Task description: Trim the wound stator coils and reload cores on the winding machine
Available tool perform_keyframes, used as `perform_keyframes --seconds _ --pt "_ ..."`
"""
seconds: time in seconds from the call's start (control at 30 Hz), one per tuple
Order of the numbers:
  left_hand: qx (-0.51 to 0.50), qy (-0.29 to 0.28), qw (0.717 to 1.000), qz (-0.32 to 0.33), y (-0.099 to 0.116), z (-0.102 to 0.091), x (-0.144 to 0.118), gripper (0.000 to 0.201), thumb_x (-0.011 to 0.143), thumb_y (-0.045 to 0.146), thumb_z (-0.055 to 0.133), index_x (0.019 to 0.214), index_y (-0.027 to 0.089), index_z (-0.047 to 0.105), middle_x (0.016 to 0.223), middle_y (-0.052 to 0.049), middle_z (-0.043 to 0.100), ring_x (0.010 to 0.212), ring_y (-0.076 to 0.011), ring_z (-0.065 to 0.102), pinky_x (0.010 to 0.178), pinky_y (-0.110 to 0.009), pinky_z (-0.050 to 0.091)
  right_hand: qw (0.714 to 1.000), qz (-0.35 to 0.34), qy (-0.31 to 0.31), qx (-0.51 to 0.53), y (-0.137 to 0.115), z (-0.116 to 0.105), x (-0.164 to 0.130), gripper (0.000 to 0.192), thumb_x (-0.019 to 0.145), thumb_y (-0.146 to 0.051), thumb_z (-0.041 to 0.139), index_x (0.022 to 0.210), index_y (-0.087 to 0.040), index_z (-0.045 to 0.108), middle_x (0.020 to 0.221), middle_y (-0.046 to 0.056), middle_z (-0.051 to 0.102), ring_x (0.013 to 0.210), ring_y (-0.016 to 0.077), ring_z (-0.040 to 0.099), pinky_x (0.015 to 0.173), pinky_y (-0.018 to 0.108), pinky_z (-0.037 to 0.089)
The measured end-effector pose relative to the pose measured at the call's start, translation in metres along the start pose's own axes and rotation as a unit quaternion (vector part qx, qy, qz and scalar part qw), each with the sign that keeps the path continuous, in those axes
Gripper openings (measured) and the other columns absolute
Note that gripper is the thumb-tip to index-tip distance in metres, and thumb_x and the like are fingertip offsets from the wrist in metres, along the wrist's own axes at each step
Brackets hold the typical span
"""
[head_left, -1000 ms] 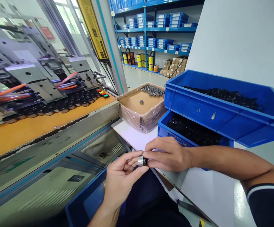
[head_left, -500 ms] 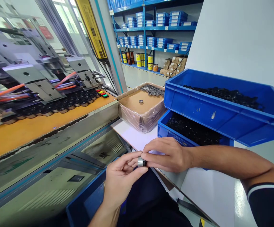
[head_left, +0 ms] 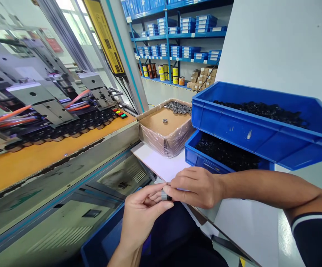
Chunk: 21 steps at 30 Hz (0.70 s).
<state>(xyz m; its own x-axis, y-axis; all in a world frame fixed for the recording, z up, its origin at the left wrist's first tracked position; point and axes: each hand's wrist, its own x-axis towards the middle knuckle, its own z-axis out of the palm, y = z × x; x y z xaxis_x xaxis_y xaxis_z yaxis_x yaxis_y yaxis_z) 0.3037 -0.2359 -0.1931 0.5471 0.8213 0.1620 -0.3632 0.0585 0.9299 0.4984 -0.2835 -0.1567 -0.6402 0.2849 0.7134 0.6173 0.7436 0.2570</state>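
Between my two hands is a small silver stator core (head_left: 164, 195) with a black plastic piece on its right side. My left hand (head_left: 142, 213) pinches the core between thumb and fingers. From the right, my right hand (head_left: 196, 188) closes on the core's black side, its thumb over the upper edge; its fingertips are partly hidden. Beyond the hands, a plastic-wrapped cardboard box (head_left: 153, 138) holds rows of similar metal cores (head_left: 180, 107) at its back and one lone core (head_left: 165, 121) nearer the middle.
Two stacked blue bins (head_left: 233, 129) of black plastic parts (head_left: 261, 111) stand at the right on a white table (head_left: 157, 160). On the left is a machine (head_left: 52, 107) with a row of black-topped parts on its orange bench (head_left: 16, 167). Blue shelving (head_left: 167, 37) stands behind.
My right thumb has come down over the core's top edge, and the core has tilted slightly. The view has shifted a little; both hands stay together in nearly the same place.
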Motion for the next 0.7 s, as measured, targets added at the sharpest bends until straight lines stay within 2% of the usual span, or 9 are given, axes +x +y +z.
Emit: perform_keyframes --seconds 0.07,0.17,0.23,0.3,0.4,0.47,0.53,0.63,0.7 --pt "-0.007 0.020 1.000 0.011 -0.006 0.005 -0.003 0.039 0.059 0.002 0.085 0.089 0.026 0.081 0.075 0.000 0.081 0.064 -0.0112 0.075 0.063 -0.012 0.059 1.000 -0.020 0.000 -0.015 0.000 0.001 0.000 0.021 0.096 -0.018 0.053 0.107 -0.003 0.061 0.089 0.009 0.065 0.077 0.0164 0.062 0.070 0.028 0.056" --pt "-0.026 0.075 0.996 0.045 -0.016 0.016 -0.008 0.032 0.063 0.006 0.085 0.088 0.026 0.079 0.072 0.004 0.079 0.063 -0.0073 0.073 0.064 -0.010 0.058 1.000 0.009 -0.007 -0.022 0.000 0.003 -0.001 0.024 0.097 -0.022 0.053 0.109 -0.003 0.060 0.086 0.009 0.065 0.077 0.0173 0.063 0.070 0.030 0.058" --pt "-0.016 0.109 0.991 0.076 -0.020 0.021 -0.010 0.035 0.065 0.006 0.083 0.092 0.028 0.078 0.080 0.004 0.081 0.070 -0.0081 0.075 0.068 -0.011 0.058 0.999 0.032 0.009 -0.007 -0.001 0.004 -0.002 0.021 0.097 -0.017 0.051 0.110 -0.003 0.060 0.088 0.011 0.066 0.083 0.0181 0.064 0.074 0.031 0.059" --pt "0.039 0.125 0.985 0.115 -0.018 0.020 -0.010 0.044 0.066 0.004 0.082 0.101 0.031 0.076 0.093 0.003 0.081 0.080 -0.0104 0.076 0.072 -0.013 0.060 0.997 0.054 0.042 0.032 -0.002 0.004 -0.003 0.017 0.095 -0.011 0.051 0.108 -0.003 0.060 0.092 0.013 0.068 0.091 0.0189 0.064 0.080 0.033 0.060" --pt "0.174 0.085 0.957 0.214 -0.009 0.010 -0.006 0.045 0.067 0.002 0.081 0.103 0.029 0.076 0.096 0.002 0.080 0.085 -0.0117 0.075 0.074 -0.016 0.060 0.989 0.083 0.071 0.098 -0.003 0.003 -0.003 0.013 0.093 -0.008 0.053 0.103 -0.003 0.060 0.092 0.014 0.069 0.093 0.0183 0.064 0.084 0.033 0.060" --pt "0.251 0.030 0.923 0.289 -0.002 0.002 -0.002 0.037 0.069 0.002 0.080 0.097 0.025 0.077 0.092 0.001 0.078 0.083 -0.0118 0.074 0.074 -0.017 0.060 0.985 0.095 0.072 0.126 -0.005 0.003 -0.002 0.012 0.093 -0.007 0.053 0.102 -0.003 0.061 0.089 0.013 0.069 0.089 0.0175 0.064 0.081 0.031 0.060" --pt "0.296 -0.005 0.894 0.337 0.002 -0.003 0.001 0.032 0.071 0.000 0.078 0.095 0.022 0.076 0.088 0.001 0.077 0.080 -0.0119 0.073 0.073 -0.019 0.059 0.982 0.108 0.063 0.145 -0.008 0.005 -0.001 0.012 0.094 -0.008 0.052 0.100 -0.003 0.062 0.087 0.014 0.068 0.086 0.0168 0.064 0.078 0.030 0.060" --pt "0.319 0.005 0.879 0.355 0.004 -0.005 0.001 0.028 0.073 0.001 0.077 0.094 0.020 0.074 0.086 0.000 0.076 0.077 -0.0123 0.072 0.070 -0.021 0.058 0.982 0.120 0.004 0.149 -0.008 0.005 0.001 0.013 0.095 -0.012 0.054 0.100 -0.004 0.063 0.090 0.013 0.069 0.086 0.0165 0.064 0.080 0.028 0.059" --pt "0.334 0.015 0.879 0.338 0.003 -0.006 -0.001 0.023 0.076 0.004 0.075 0.092 0.020 0.073 0.085 -0.001 0.076 0.077 -0.0133 0.072 0.070 -0.022 0.058 0.988 0.096 -0.050 0.108 0.003 -0.008 0.001 0.018 0.096 -0.021 0.057 0.103 -0.005 0.062 0.095 0.013 0.070 0.091 0.0185 0.065 0.083 0.031 0.059"
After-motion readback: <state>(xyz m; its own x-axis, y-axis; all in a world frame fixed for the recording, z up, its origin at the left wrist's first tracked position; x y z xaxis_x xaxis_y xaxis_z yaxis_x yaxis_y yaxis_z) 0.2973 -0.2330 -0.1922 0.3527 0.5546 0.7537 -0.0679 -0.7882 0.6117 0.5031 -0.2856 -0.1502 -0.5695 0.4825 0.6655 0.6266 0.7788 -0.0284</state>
